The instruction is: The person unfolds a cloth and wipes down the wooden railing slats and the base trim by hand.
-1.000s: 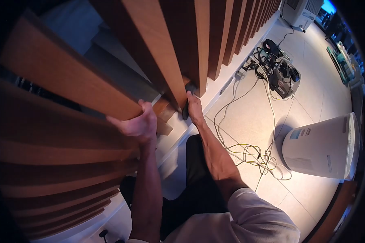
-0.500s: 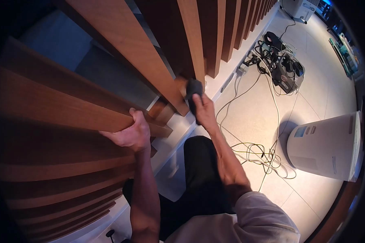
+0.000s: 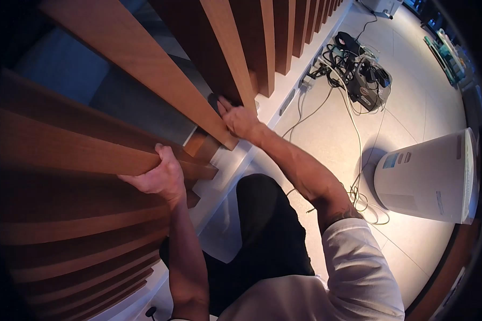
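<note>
My left hand (image 3: 159, 174) grips the edge of a wooden slat (image 3: 80, 155), thumb on one side and fingers around the other. My right hand (image 3: 240, 120) reaches between two upright slats and holds a dark cloth-like object (image 3: 214, 101), mostly hidden by the fingers and wood. A brown slat (image 3: 144, 64) slants down between my hands, its lower end on the white ledge (image 3: 230, 159). An orange-brown wooden block (image 3: 194, 144) shows in the gap beside it.
A white appliance (image 3: 423, 176) stands on the tiled floor at the right. Tangled cables and a dark grey device (image 3: 370, 88) lie beside the ledge. More slats (image 3: 300, 27) run to the top. Teal and white items (image 3: 445, 59) are at the upper right.
My right hand has lifted the dark object off the near side of the slats and moved it left into the gap between them. My left hand keeps its grip. The view has shifted slightly.
</note>
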Demonstrator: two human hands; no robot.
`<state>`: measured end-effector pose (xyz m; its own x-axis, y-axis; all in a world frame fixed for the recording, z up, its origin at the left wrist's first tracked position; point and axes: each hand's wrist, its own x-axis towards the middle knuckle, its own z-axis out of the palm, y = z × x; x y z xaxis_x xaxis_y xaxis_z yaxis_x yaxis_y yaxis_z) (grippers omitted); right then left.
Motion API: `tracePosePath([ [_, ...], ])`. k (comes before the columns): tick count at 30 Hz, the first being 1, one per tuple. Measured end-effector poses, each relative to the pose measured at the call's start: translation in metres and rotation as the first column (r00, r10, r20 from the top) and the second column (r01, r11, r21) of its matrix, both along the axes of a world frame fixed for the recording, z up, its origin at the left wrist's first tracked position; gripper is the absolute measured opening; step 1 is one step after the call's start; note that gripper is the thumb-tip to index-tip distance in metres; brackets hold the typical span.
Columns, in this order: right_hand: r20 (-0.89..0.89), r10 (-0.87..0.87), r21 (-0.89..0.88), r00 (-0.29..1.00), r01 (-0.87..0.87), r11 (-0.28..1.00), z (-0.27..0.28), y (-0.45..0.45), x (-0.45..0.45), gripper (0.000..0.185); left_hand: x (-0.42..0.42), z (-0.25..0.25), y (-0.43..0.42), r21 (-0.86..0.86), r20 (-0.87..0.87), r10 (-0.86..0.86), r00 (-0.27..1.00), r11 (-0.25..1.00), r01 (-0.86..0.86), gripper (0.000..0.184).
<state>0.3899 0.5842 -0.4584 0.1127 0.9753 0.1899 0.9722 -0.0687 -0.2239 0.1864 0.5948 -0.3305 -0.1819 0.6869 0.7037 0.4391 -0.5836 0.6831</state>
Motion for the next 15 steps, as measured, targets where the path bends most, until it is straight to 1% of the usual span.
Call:
tracePosePath([
  [2, -0.072, -0.091, -0.104, 0.993, 0.083, 0.991, 0.005, -0.015, -0.006, 0.054, 0.002, 0.002, 0.002, -0.006, 0.017, 0.010, 1.000, 1.000, -0.010, 0.079],
  [3, -0.071, -0.085, -0.093, 0.994, 0.079, 0.993, 0.006, -0.012, -0.004, 0.054, 0.002, 0.000, 0.003, -0.004, 0.043, -0.006, 0.999, 1.000, 0.006, 0.079],
  [5, 0.021, -0.056, -0.021, 0.998, 0.057, 0.998, 0.000, -0.010, -0.001, 0.060, 0.002, 0.000, 0.006, -0.006, 0.067, -0.026, 0.997, 1.000, 0.027, 0.079],
  [6, 0.021, -0.055, -0.028, 0.998, 0.055, 0.998, -0.008, -0.004, 0.002, 0.060, 0.002, -0.001, 0.007, 0.003, 0.041, -0.015, 0.999, 1.000, 0.015, 0.080],
  [8, 0.039, -0.017, 0.066, 0.999, 0.014, 0.998, -0.013, 0.009, 0.006, 0.062, -0.001, -0.004, 0.004, 0.005, 0.015, 0.008, 1.000, 1.000, -0.008, 0.081],
  [9, 0.038, -0.014, 0.071, 0.999, 0.012, 0.997, -0.013, 0.004, 0.004, 0.062, -0.002, -0.006, 0.004, 0.020, -0.003, 0.014, 1.000, 1.000, -0.014, 0.081],
  [11, -0.099, 0.009, 0.095, 0.995, 0.001, 0.995, -0.010, -0.023, 0.001, 0.059, -0.002, -0.004, 0.009, 0.052, -0.014, 0.011, 1.000, 0.999, -0.010, 0.081],
  [12, -0.220, -0.097, -0.058, 0.971, 0.086, 0.995, 0.002, -0.045, -0.002, 0.058, -0.002, -0.005, 0.011, 0.075, 0.002, -0.016, 1.000, 0.997, 0.016, 0.082],
  [13, -0.315, -0.210, -0.222, 0.926, 0.143, 0.964, 0.012, -0.070, -0.005, 0.057, -0.001, -0.006, 0.011, 0.093, 0.023, -0.035, 0.999, 0.995, 0.033, 0.082],
  [14, -0.348, -0.254, -0.173, 0.902, 0.205, 0.963, 0.000, -0.091, -0.006, 0.055, 0.000, -0.006, 0.010, 0.089, 0.036, -0.025, 0.999, 0.996, 0.022, 0.082],
  [15, -0.390, -0.297, -0.129, 0.872, 0.267, 0.955, -0.017, -0.108, -0.007, 0.053, 0.000, -0.005, 0.008, 0.050, 0.023, 0.008, 1.000, 0.999, -0.009, 0.082],
])
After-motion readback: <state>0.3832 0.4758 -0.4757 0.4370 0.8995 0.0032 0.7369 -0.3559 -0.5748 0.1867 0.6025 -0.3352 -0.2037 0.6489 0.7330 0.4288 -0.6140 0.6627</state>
